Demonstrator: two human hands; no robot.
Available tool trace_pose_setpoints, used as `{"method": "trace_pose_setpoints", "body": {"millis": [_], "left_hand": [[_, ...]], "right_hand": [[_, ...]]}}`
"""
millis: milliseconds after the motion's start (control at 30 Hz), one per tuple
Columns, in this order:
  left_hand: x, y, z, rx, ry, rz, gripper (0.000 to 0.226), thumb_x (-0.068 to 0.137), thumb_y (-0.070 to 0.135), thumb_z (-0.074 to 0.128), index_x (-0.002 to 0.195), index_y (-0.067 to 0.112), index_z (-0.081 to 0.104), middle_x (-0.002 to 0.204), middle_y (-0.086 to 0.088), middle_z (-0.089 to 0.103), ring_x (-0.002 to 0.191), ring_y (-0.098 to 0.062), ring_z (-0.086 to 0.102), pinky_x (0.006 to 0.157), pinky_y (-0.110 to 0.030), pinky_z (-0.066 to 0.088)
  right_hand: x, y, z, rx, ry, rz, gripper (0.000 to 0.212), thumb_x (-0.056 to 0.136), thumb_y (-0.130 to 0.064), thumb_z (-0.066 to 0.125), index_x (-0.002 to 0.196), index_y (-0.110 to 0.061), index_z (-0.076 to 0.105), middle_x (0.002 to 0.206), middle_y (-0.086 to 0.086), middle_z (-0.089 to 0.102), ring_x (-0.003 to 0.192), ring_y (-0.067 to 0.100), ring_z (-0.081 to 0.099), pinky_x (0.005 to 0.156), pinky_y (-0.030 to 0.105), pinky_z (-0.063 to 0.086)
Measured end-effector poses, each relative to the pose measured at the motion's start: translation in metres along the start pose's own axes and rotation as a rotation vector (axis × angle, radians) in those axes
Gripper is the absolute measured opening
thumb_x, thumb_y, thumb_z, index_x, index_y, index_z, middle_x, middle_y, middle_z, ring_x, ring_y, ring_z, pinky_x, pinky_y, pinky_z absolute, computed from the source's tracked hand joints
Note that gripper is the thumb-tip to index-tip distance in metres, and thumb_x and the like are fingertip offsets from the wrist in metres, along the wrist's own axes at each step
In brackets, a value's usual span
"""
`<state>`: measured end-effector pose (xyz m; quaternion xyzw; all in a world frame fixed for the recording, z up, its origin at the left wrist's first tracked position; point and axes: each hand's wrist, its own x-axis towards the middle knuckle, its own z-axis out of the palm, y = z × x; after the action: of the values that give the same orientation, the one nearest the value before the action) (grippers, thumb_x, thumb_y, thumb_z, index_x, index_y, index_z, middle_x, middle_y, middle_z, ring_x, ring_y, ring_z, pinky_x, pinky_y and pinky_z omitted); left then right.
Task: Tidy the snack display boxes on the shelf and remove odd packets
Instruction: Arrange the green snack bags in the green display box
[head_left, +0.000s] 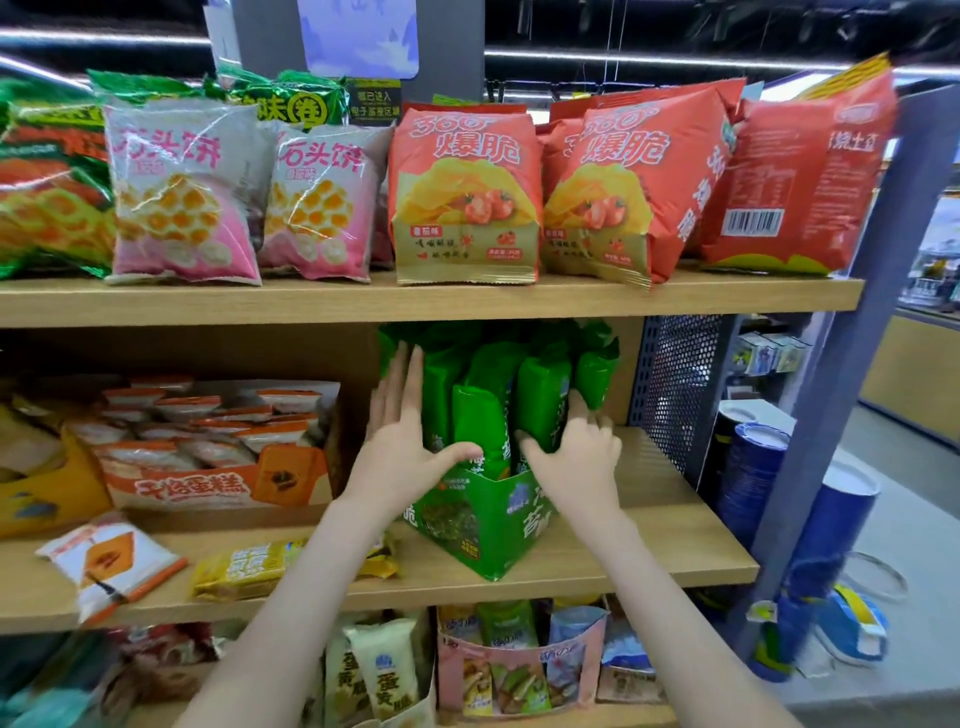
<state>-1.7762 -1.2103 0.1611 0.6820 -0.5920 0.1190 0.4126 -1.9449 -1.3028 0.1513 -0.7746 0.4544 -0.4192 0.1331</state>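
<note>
**L hand** (400, 441), ctr frame. Fingers straight, laid flat vs. left flank of green pkts (483, 405), thumb hooked across the front. Pressing, not gripping.

**R hand** (576, 457), just right of ctr. Fingers curled round the right-most pkts, thumb in front, squeezing them toward L hand.

**Green pkts.** Upright, bunched btwn both hands, inside green display box (483, 530), ctr of middle shelf (665, 540). Box sat skewed, one corner aimed at shelf's front edge and near it.

**Loose pkts**, lower left of frame, same shelf. White-orange pkt (109, 558) and yellow pkt (249, 569), both lying outside orange cake box (208, 486). Prob. the odd ones; not yet removed.

**Risks (judgement).**
- Uneven squeeze could buckle the row, w/ rear pkts tipping over the low box wall.
- A pull fwd while box was skewed could carry the front corner off the edge, box + contents going down.
- Hard pinch by R hand might crush what's inside.
</note>
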Motion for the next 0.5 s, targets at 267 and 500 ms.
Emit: {"method": "trace_pose_setpoints", "body": {"millis": [267, 500], "left_hand": [[-0.036, 0.015, 0.04, 0.317, 0.269, 0.266, 0.064, 0.097, 0.046, 0.042, 0.154, 0.033, 0.014, 0.159, -0.014, 0.017, 0.149, -0.031, 0.009, 0.117, -0.056, 0.011], [-0.032, 0.018, 0.043, 0.348, 0.267, 0.186, 0.064, 0.094, 0.042, 0.047, 0.152, 0.028, 0.023, 0.158, -0.02, 0.017, 0.148, -0.032, 0.01, 0.117, -0.053, 0.009]], "right_hand": [[-0.008, 0.0, 0.01, 0.195, 0.056, -0.083, 0.072, 0.082, -0.034, 0.071, 0.141, -0.008, 0.038, 0.125, 0.008, 0.053, 0.123, 0.025, 0.043, 0.101, 0.032, 0.026], [-0.01, 0.003, 0.005, 0.287, 0.063, -0.092, 0.066, 0.08, -0.035, 0.075, 0.133, -0.01, 0.044, 0.127, 0.002, 0.053, 0.126, 0.016, 0.041, 0.111, 0.027, 0.015]]}}
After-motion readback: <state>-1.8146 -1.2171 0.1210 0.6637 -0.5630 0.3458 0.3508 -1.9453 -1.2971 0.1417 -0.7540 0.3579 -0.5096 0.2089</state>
